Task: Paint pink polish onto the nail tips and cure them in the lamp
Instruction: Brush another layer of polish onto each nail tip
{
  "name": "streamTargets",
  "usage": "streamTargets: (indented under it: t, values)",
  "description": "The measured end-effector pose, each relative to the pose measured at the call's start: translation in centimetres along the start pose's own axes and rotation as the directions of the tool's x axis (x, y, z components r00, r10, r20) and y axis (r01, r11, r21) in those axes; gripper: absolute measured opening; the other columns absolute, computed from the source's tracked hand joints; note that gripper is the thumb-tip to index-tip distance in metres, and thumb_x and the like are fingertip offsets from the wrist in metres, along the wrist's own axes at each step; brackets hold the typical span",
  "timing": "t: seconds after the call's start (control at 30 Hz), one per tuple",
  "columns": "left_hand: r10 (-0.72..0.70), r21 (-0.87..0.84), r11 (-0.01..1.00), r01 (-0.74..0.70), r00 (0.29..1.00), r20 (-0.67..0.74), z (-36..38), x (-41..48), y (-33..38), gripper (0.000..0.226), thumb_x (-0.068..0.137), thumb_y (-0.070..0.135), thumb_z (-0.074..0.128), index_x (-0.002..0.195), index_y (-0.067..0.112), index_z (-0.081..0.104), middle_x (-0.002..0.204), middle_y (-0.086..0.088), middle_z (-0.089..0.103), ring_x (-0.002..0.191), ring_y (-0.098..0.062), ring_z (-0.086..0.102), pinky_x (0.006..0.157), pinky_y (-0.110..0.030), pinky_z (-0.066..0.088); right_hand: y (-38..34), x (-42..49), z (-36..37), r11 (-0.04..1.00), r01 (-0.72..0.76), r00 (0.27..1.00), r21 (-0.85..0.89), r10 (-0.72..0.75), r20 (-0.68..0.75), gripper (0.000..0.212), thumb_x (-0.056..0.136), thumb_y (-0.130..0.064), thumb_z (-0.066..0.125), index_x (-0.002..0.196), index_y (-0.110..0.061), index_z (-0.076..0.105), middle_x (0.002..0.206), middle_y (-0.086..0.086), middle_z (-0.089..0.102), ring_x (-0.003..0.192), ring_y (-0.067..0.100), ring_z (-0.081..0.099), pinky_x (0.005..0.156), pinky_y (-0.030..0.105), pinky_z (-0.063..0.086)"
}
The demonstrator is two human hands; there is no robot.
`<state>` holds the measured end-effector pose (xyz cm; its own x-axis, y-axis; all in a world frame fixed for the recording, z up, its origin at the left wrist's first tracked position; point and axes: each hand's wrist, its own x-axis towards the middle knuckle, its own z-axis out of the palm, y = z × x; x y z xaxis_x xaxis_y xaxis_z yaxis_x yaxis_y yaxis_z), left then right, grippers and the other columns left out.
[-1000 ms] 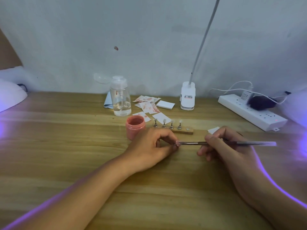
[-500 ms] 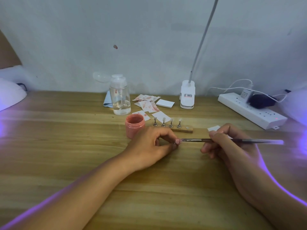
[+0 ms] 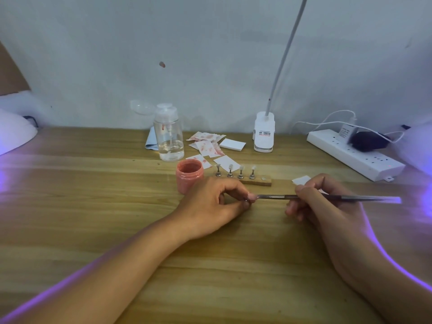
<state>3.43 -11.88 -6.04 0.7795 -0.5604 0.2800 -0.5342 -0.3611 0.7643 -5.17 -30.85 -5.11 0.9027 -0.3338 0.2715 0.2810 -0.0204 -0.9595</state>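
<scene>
While just behind left fingers (image 3: 236,187) (tight on a nail tip (image 3: 252,197)), polish jar (image 3: 189,174); right fingers (image 3: 304,190) round brush (image 3: 350,197).

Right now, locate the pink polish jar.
Head view: the pink polish jar stands mid-table, just behind the left hand, in front of the clear pump bottle, left of the wooden nail-tip stand.

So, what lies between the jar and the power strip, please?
In the head view, the wooden stand with four nail-tip holders, then a white paper scrap.
</scene>
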Motion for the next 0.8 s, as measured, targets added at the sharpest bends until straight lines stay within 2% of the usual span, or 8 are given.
streamTargets:
  t: [0.07, 0.23, 0.37, 0.5, 0.6, 0.8]
  values:
    - [-0.005, -0.018, 1.000, 0.004, 1.000, -0.004, 0.04, 0.05, -0.08, 0.013, 0.087, 0.014, 0.073, 0.090, 0.026, 0.075, 0.075, 0.021, 0.069, 0.042, 0.002, 0.039, 0.045, -0.009, 0.024, 0.03, 0.02, -0.11, 1.000, 0.003, 1.000, 0.020, -0.003, -0.013, 0.020, 0.091, -0.006, 0.058, 0.072, -0.004, 0.051, 0.058, 0.012, 0.063, 0.058, 0.019, 0.055, 0.054, 0.019, 0.046]
    - [-0.008, -0.018, 1.000, 0.008, 1.000, 0.001, 0.02, 0.02, -0.17, 0.018, 0.087, 0.015, 0.073, 0.088, 0.033, 0.073, 0.074, 0.026, 0.068, 0.043, 0.001, 0.038, 0.044, -0.009, 0.024, 0.19, 0.00, -0.09, 1.000, -0.004, 1.000, 0.001, 0.004, -0.019, 0.020, 0.090, -0.008, 0.059, 0.072, -0.006, 0.052, 0.059, 0.012, 0.064, 0.057, 0.018, 0.055, 0.054, 0.019, 0.047]
    - [-0.018, -0.018, 1.000, 0.018, 1.000, -0.006, 0.03, 0.04, -0.15, 0.023, 0.087, 0.016, 0.073, 0.082, 0.039, 0.070, 0.085, 0.021, 0.072, 0.044, 0.000, 0.037, 0.046, -0.011, 0.026, 0.01, 0.08, -0.19, 1.000, -0.012, 0.999, 0.022, 0.013, -0.045, 0.020, 0.091, -0.007, 0.058, 0.071, -0.004, 0.051, 0.058, 0.013, 0.063, 0.058, 0.019, 0.054, 0.058, 0.024, 0.047]
    - [-0.014, 0.007, 1.000, 0.014, 1.000, -0.002, 0.03, 0.02, -0.08, 0.020, 0.087, 0.018, 0.073, 0.085, 0.037, 0.071, 0.071, 0.031, 0.066, 0.043, 0.000, 0.037, 0.045, -0.011, 0.025, -0.14, -0.03, -0.04, 1.000, -0.021, 0.999, 0.016, 0.021, -0.026, 0.019, 0.091, -0.006, 0.057, 0.073, -0.003, 0.051, 0.058, 0.013, 0.063, 0.057, 0.017, 0.053, 0.055, 0.020, 0.046]
    - [-0.009, 0.004, 1.000, 0.009, 1.000, -0.002, 0.02, -0.03, -0.02, 0.018, 0.088, 0.016, 0.072, 0.087, 0.035, 0.071, 0.065, 0.032, 0.063, 0.042, 0.001, 0.038, 0.045, -0.010, 0.024, -0.15, -0.06, 0.01, 1.000, -0.016, 1.000, 0.018, 0.016, -0.025, 0.020, 0.091, -0.006, 0.057, 0.073, -0.003, 0.050, 0.059, 0.013, 0.063, 0.057, 0.017, 0.052, 0.054, 0.019, 0.046]
    - [0.002, -0.002, 1.000, -0.002, 1.000, -0.009, -0.02, 0.02, -0.16, 0.019, 0.087, 0.016, 0.073, 0.084, 0.035, 0.071, 0.087, 0.019, 0.073, 0.045, -0.001, 0.037, 0.046, -0.012, 0.026, 0.00, -0.04, -0.02, 0.999, -0.019, 0.999, 0.026, 0.020, -0.037, 0.022, 0.091, -0.006, 0.058, 0.070, -0.005, 0.050, 0.057, 0.012, 0.062, 0.057, 0.018, 0.052, 0.053, 0.019, 0.045]
